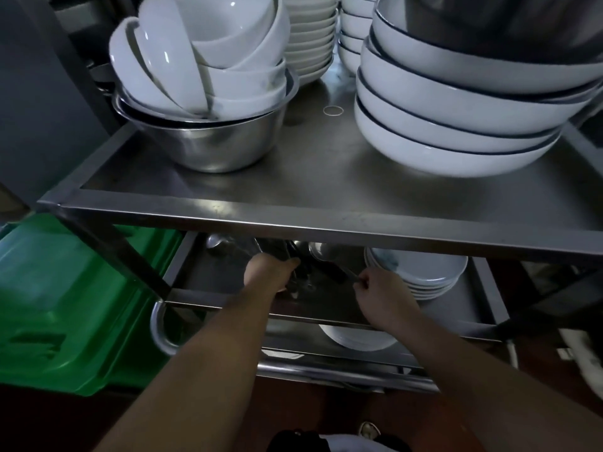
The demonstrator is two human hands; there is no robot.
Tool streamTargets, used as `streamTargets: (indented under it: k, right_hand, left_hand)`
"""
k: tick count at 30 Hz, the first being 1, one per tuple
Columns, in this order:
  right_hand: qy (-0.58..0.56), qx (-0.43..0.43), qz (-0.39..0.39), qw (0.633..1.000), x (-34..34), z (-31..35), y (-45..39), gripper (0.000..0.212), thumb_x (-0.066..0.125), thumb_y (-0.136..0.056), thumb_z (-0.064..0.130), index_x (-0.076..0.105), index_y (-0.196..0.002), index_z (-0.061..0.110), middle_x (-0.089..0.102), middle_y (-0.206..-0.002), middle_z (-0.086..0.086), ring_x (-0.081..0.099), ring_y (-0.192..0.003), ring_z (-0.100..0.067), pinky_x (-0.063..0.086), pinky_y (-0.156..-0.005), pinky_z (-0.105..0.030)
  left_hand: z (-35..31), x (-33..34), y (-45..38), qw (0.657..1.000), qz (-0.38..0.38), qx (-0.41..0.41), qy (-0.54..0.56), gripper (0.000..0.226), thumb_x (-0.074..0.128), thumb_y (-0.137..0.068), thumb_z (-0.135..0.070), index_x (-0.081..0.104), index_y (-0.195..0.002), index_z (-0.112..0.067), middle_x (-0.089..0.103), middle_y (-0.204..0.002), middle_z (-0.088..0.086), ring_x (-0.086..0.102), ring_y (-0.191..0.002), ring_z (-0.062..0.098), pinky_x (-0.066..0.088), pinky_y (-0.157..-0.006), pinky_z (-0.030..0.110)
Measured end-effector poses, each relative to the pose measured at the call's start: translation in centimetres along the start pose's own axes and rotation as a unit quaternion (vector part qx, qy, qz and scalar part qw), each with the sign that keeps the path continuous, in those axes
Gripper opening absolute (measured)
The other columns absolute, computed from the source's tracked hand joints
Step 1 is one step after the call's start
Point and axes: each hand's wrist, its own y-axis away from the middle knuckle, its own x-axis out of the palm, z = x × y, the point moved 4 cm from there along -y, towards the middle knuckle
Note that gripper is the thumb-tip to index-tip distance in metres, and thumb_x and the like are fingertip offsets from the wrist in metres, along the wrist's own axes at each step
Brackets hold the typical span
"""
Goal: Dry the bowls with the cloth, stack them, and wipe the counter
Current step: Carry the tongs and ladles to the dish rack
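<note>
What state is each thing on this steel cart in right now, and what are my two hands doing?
Small white bowls: tilted, piled in the steel basin.
Steel basin: upright, top shelf.
Large dark-rimmed bowls: stacked, top shelf.
Utensils: heaped, middle shelf.
Plates: stacked, middle shelf.
Left hand: grips utensils.
Right hand: pinches a thin utensil.

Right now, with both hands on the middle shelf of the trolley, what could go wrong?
1. The white bowls lean loosely in the steel basin; shaking the trolley could tip them.
2. The left hand grips dark-handled utensils in dim light; a sharp edge is possible.
3. The right hand works beside the stacked plates and could knock them.
</note>
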Motion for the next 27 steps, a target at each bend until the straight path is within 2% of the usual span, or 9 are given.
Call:
streamTargets:
  k: [3,5,7,11,14,18,20,24,27]
  right_hand:
    - [-0.003,0.002,0.003,1.000,0.0,-0.3,-0.2,0.014,0.057,-0.102,0.032,0.068,-0.096,0.025,0.053,-0.068,0.013,0.051,-0.061,-0.007,0.030,-0.050,-0.023]
    - [-0.004,0.001,0.008,1.000,0.1,-0.6,-0.3,0.015,0.057,-0.103,0.031,0.069,-0.096,0.024,0.054,-0.067,0.013,0.051,-0.060,-0.001,0.031,-0.048,-0.021]
    - [-0.001,-0.002,0.015,1.000,0.2,-0.8,-0.3,0.015,0.058,-0.103,0.031,0.070,-0.097,0.024,0.055,-0.067,0.013,0.053,-0.061,0.000,0.031,-0.048,-0.020]
    - [0.004,-0.001,0.021,1.000,0.3,-0.8,-0.5,0.016,0.057,-0.104,0.032,0.070,-0.099,0.024,0.056,-0.068,0.013,0.053,-0.062,0.001,0.032,-0.049,-0.020]
    - [-0.001,-0.009,0.020,1.000,0.3,-0.2,-0.8,0.016,0.057,-0.103,0.031,0.070,-0.101,0.022,0.058,-0.070,0.010,0.056,-0.062,-0.004,0.033,-0.049,-0.022]
    - [0.002,-0.032,0.012,0.999,0.3,1.7,-1.0,0.018,0.057,-0.103,0.032,0.070,-0.101,0.020,0.062,-0.074,0.004,0.059,-0.067,-0.015,0.037,-0.054,-0.027]
    - [0.010,-0.048,0.008,0.999,0.5,3.2,-1.2,0.018,0.057,-0.102,0.034,0.070,-0.101,0.020,0.063,-0.076,0.003,0.057,-0.067,-0.016,0.039,-0.059,-0.029]
    - [0.013,-0.080,0.020,0.997,1.4,6.8,-1.4,0.019,0.058,-0.101,0.034,0.071,-0.098,0.020,0.071,-0.087,-0.003,0.062,-0.075,-0.022,0.048,-0.067,-0.032]
    - [0.016,-0.109,0.037,0.993,2.6,9.7,-1.3,0.019,0.057,-0.102,0.034,0.068,-0.097,0.020,0.069,-0.086,-0.002,0.067,-0.080,-0.023,0.056,-0.072,-0.035]
  left_hand:
    - [-0.1,0.8,-0.4,0.999,0.000,-0.012,0.031,0.046,0.081,-0.084,-0.057,0.069,-0.074,-0.014,0.063,-0.042,-0.007,0.061,-0.034,0.002,0.052,-0.049,0.025]
    - [-0.2,1.3,-0.5,0.996,0.005,-0.024,0.082,0.046,0.081,-0.085,-0.053,0.067,-0.079,-0.010,0.073,-0.063,0.004,0.075,-0.053,0.018,0.066,-0.065,0.036]
    - [-0.4,1.7,-0.5,0.993,0.012,-0.034,0.109,0.039,0.077,-0.091,-0.046,0.064,-0.080,-0.011,0.073,-0.079,0.010,0.077,-0.066,0.028,0.068,-0.075,0.042]
    - [-0.5,2.0,0.0,0.977,0.036,-0.077,0.196,0.017,0.073,-0.095,-0.021,0.063,-0.085,-0.011,0.069,-0.090,0.010,0.072,-0.067,0.024,0.066,-0.056,0.035]
    - [-0.2,1.7,0.3,0.970,0.045,-0.080,0.225,0.015,0.073,-0.094,-0.023,0.063,-0.086,-0.014,0.067,-0.092,0.008,0.073,-0.072,0.024,0.061,-0.049,0.028]
    - [0.6,-0.7,0.2,0.997,0.025,0.016,0.074,0.026,0.065,-0.092,-0.036,0.073,-0.097,-0.011,0.075,-0.090,0.006,0.076,-0.079,0.026,0.064,-0.067,0.035]
    - [1.4,-2.7,0.3,0.997,-0.009,0.074,-0.026,0.028,0.059,-0.094,-0.039,0.074,-0.101,-0.017,0.076,-0.099,0.006,0.074,-0.094,0.030,0.052,-0.076,0.031]
    - [4.3,-6.6,0.1,0.990,-0.050,0.093,-0.097,0.017,0.058,-0.096,-0.032,0.067,-0.089,-0.019,0.076,-0.105,0.011,0.072,-0.104,0.034,0.048,-0.081,0.032]
    - [6.4,-9.3,0.4,0.985,-0.067,0.100,-0.124,0.023,0.057,-0.096,-0.032,0.069,-0.109,-0.018,0.074,-0.111,0.010,0.070,-0.108,0.033,0.054,-0.090,0.034]
